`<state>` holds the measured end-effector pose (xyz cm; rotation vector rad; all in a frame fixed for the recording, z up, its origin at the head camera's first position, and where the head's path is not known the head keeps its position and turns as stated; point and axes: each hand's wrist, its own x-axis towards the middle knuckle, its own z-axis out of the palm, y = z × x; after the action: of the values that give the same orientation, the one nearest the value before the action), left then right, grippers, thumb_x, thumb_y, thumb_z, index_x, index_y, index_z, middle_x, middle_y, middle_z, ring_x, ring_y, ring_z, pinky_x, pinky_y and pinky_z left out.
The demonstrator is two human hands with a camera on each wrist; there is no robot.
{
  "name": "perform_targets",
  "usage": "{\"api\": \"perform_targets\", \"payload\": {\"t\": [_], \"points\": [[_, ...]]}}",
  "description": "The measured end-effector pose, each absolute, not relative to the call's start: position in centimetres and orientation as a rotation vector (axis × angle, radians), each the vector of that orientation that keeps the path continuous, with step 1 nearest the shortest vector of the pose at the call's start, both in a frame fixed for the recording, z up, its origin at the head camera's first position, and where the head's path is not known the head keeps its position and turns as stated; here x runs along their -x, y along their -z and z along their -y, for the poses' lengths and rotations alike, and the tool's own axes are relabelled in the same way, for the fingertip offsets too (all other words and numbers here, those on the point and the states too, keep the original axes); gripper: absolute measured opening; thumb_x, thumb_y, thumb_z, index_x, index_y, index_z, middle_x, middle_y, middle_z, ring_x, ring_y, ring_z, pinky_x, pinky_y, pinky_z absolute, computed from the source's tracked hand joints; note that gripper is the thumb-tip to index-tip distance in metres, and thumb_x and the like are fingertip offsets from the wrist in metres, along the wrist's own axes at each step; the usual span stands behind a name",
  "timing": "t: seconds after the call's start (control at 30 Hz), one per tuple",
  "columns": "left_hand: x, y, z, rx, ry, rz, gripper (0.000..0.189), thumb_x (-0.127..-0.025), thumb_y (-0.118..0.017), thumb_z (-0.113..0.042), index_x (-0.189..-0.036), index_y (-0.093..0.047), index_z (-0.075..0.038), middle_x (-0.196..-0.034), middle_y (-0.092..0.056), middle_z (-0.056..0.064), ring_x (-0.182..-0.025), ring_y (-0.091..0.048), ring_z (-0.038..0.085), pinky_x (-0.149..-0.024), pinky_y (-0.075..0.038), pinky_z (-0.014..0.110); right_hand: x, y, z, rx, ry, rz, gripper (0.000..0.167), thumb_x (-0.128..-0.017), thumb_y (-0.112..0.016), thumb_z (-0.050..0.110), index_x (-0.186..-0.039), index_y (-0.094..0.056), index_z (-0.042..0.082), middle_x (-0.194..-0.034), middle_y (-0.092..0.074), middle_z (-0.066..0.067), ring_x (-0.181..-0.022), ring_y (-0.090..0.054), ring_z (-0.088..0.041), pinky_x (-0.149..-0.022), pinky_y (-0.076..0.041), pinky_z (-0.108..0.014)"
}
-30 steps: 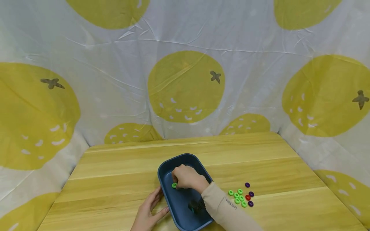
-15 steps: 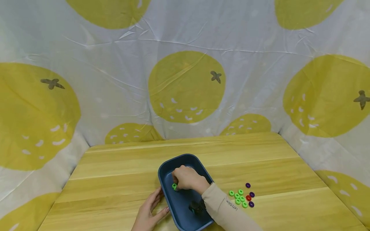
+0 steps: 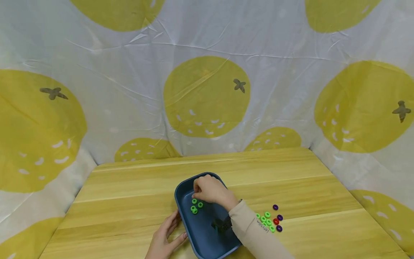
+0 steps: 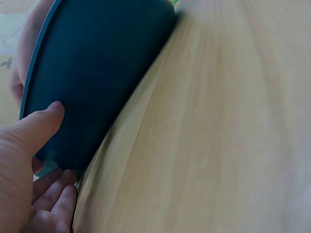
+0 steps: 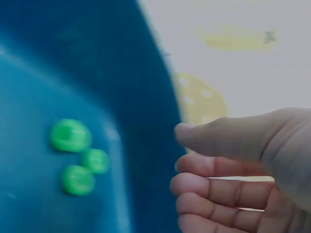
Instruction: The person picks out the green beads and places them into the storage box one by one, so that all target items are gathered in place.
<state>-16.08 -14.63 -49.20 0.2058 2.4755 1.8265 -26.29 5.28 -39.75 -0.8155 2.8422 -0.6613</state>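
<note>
A dark blue rectangular tray [image 3: 207,239] stands on the table at front centre. Several small green rings [image 3: 194,201] lie inside it toward the far left; in the right wrist view a few green rings [image 5: 71,135] sit near the tray wall. My right hand [image 3: 211,190] hovers over the far part of the tray, fingers loosely bent with nothing between thumb and fingertips. Against the tray's outer left side rests my left hand [image 3: 165,237], its thumb [image 4: 43,125] and extended fingers touching the wall.
To the right of the tray lies a loose group of green rings [image 3: 269,222], with a red ring [image 3: 276,221] and several purple rings [image 3: 279,228] beside it. Fabric printed with yellow fruit [image 3: 207,97] hangs behind the wooden table [image 3: 129,201].
My right hand has drawn back from the green rings toward the tray's far end, exposing rings that it covered before. The left hand keeps its place at the tray's side.
</note>
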Motion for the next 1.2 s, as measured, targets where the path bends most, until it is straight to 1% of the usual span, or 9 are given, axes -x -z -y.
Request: {"api": "perform_targets", "payload": {"t": [0.2, 0.33, 0.5, 0.6, 0.7, 0.8, 0.93, 1.03, 1.2], "points": [[16.1, 49.2, 14.5, -0.228, -1.856, -2.461, 0.074, -0.083, -0.080, -0.019, -0.145, -0.045, 0.000, -0.145, -0.050, 0.019, -0.130, -0.052, 0.036, -0.101, -0.044, 0.011, 26.4, 36.5, -9.1, 0.764, 1.016, -2.862, 0.011, -0.095, -0.068, 0.023, -0.092, -0.069, 0.012, -0.079, -0.064, 0.004, -0.068, -0.055, -0.008, -0.062, -0.050, -0.023], [16.1, 49.4, 14.5, -0.235, -1.856, -2.481, 0.073, -0.082, -0.081, -0.018, -0.144, -0.047, 0.000, -0.143, -0.052, 0.018, -0.127, -0.054, 0.029, -0.100, -0.044, 0.012, 25.4, 36.1, -13.0, 0.661, 1.186, -2.864, 0.009, -0.095, -0.067, 0.021, -0.094, -0.069, 0.012, -0.083, -0.064, 0.003, -0.073, -0.056, -0.010, -0.066, -0.051, -0.026], [16.1, 49.5, 14.7, -0.260, -1.850, -2.522, 0.073, -0.082, -0.082, -0.018, -0.143, -0.047, 0.002, -0.142, -0.053, 0.019, -0.123, -0.055, 0.010, -0.100, -0.045, 0.012, 24.0, 38.2, -17.5, 0.573, 1.217, -2.940, 0.006, -0.093, -0.069, 0.016, -0.092, -0.070, 0.011, -0.080, -0.065, 0.004, -0.069, -0.055, -0.007, -0.061, -0.050, -0.023], [16.1, 49.7, 14.8, -0.287, -1.869, -2.542, 0.072, -0.081, -0.082, -0.015, -0.141, -0.048, 0.003, -0.141, -0.054, 0.020, -0.119, -0.054, -0.001, -0.099, -0.045, 0.011, 23.3, 40.0, -19.4, 0.603, 1.174, -2.959, 0.005, -0.092, -0.071, 0.014, -0.089, -0.070, 0.009, -0.077, -0.064, 0.005, -0.067, -0.054, -0.005, -0.059, -0.050, -0.021], [16.2, 50.1, 14.8, -0.338, -1.915, -2.546, 0.070, -0.079, -0.082, -0.009, -0.140, -0.049, 0.006, -0.138, -0.055, 0.022, -0.116, -0.053, -0.007, -0.098, -0.045, 0.010, 22.4, 41.7, -20.9, 0.640, 1.122, -2.960, 0.006, -0.090, -0.072, 0.014, -0.088, -0.068, 0.009, -0.076, -0.063, 0.007, -0.066, -0.053, -0.002, -0.058, -0.050, -0.021], [16.2, 50.3, 14.7, -0.356, -1.918, -2.546, 0.070, -0.079, -0.082, -0.008, -0.139, -0.049, 0.008, -0.137, -0.055, 0.023, -0.115, -0.052, -0.008, -0.098, -0.046, 0.010, 21.7, 43.1, -21.9, 0.657, 1.104, -2.936, 0.011, -0.089, -0.074, 0.017, -0.091, -0.068, 0.008, -0.077, -0.062, 0.008, -0.069, -0.054, -0.002, -0.060, -0.051, -0.021], [16.2, 50.1, 14.7, -0.326, -1.885, -2.538, 0.071, -0.080, -0.082, -0.012, -0.140, -0.048, 0.007, -0.138, -0.054, 0.023, -0.115, -0.052, -0.008, -0.099, -0.046, 0.011, 21.0, 44.7, -23.1, 0.714, 1.090, -2.928, 0.021, -0.086, -0.078, 0.022, -0.095, -0.068, 0.006, -0.084, -0.063, 0.005, -0.075, -0.057, -0.006, -0.066, -0.053, -0.024], [16.1, 50.0, 14.7, -0.314, -1.891, -2.533, 0.071, -0.080, -0.082, -0.012, -0.140, -0.049, 0.006, -0.139, -0.054, 0.022, -0.114, -0.051, -0.009, -0.098, -0.046, 0.011, 20.6, 45.8, -23.9, 0.774, 1.064, -2.956, 0.024, -0.083, -0.081, 0.024, -0.094, -0.067, 0.009, -0.086, -0.064, 0.003, -0.077, -0.058, -0.008, -0.066, -0.054, -0.025], [16.0, 50.1, 14.7, -0.312, -1.910, -2.519, 0.071, -0.080, -0.082, -0.010, -0.140, -0.049, 0.006, -0.138, -0.055, 0.023, -0.114, -0.051, -0.010, -0.098, -0.045, 0.009, 19.9, 46.6, -24.7, 0.797, 1.022, -2.940, 0.024, -0.080, -0.083, 0.027, -0.092, -0.068, 0.013, -0.087, -0.061, 0.006, -0.078, -0.056, -0.006, -0.066, -0.053, -0.023]]}}
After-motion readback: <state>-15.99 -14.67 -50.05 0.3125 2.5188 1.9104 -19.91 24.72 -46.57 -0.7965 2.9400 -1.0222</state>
